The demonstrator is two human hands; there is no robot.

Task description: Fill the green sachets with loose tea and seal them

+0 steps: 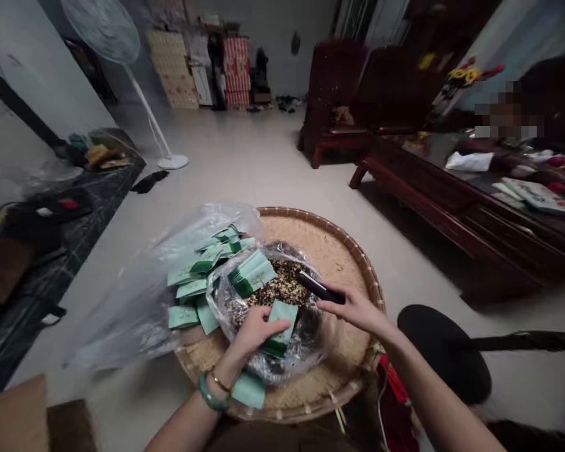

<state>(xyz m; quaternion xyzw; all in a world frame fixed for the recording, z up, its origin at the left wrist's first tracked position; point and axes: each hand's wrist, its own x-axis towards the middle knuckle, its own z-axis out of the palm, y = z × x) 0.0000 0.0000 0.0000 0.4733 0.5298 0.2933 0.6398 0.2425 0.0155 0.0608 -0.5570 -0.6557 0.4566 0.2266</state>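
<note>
Tiled room, dim light: pedestal fan [106, 37] off to the far left, dark wooden table [433, 188] along the right, wooden chair [334, 94] beyond it. Round bamboo tray [332, 251] sits low in front of the person, its woven rim intact. Clear bag [306, 348] lies open on the tray, holding a dark, speckled dried mix [277, 285]. Green packets [183, 317] lie heaped at the bag's left side, over a loose plastic sheet [122, 307]; more lie inside the bag.

Left hand [258, 329] is relaxed, not clenched, its fingers over one packet at the bag's mouth; whether it grips cannot be told. Right hand [353, 307] pinches a flat black object [320, 287] between its fingers, above the mix.

Packets look light, thin and stiff enough to pinch by an edge. The bag looks soft and slippery, likely to sag; safest held at the gathered mouth, or supported underneath. The mix looks loose and prone to spilling.
</note>
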